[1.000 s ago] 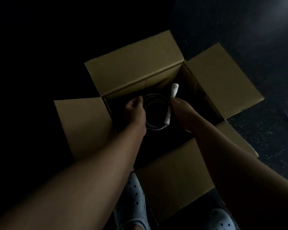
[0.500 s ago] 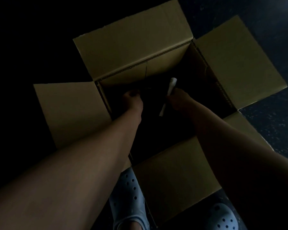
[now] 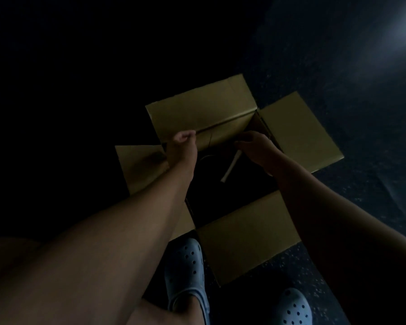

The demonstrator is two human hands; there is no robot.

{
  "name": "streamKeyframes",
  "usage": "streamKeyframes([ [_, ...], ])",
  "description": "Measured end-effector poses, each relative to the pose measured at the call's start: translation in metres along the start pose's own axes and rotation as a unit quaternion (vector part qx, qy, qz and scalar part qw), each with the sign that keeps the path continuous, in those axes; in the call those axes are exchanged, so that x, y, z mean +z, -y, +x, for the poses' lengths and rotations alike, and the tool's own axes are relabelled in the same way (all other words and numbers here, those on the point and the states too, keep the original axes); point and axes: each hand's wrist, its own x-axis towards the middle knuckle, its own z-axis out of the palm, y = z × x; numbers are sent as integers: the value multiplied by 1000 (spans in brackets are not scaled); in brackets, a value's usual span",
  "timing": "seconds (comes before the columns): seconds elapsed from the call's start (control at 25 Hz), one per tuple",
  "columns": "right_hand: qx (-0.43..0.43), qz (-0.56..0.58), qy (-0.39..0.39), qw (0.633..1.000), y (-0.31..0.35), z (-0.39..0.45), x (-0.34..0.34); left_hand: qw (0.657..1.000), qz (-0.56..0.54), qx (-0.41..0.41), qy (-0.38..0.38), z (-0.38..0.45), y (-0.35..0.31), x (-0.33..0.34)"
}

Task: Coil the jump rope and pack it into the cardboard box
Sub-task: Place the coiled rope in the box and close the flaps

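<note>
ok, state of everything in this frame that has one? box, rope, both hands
cardboard box: on the floor, all four flaps folded out, top open.
jump rope: inside the box; one white handle and a bit of cord show, the rest is lost in the dark.
left hand: above the box, fingers loosely curled, holding nothing.
right hand: above the box, fingers relaxed, holding nothing.

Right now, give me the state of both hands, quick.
Left hand: fingers loosely curled, holding nothing, above the cardboard box.
Right hand: open, holding nothing, over the white jump rope handle in the box.
</note>
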Motion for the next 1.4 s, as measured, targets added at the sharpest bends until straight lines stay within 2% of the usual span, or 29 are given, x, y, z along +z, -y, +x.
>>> streamKeyframes([
  [0.16,-18,40,-9,999,35,-45,-33,995,38,58,-67,-33,-35,-35],
  [0.36,-64,-21,-34,997,52,-90,-61,978,92,97,-161,-57,-44,-88],
  [0.52,-41,-35,-67,996,38,-99,-79,953,183,55,-234,-68,-34,-113],
  [0.64,-23,-58,-82,995,28,-89,-85,959,158,-44,-229,-66,-22,-109],
  [0.76,-19,-76,-91,993,9,-68,-91,970,60,-128,-198,-60,-16,-91],
  [0.84,-3,-104,-106,989,-7,-48,-96,969,67,-119,-204,-61,-16,-77],
  [0.92,9,-158,-130,979,-18,-29,-101,965,122,-69,-220,-64,-16,-62],
  [1.04,29,-221,-162,961,-35,-5,-108,962,144,-23,-230,-75,-17,-37],
  [1.2,89,-218,-148,961,-58,11,-102,963,146,-45,-224,-72,-25,-2],
  [1.36,29,-290,-216,932,-66,14,-95,964,172,-45,-195,-76,-27,24],
  [1.4,37,-294,-210,932,-70,17,-98,964,178,-38,-196,-77,-24,27],
])
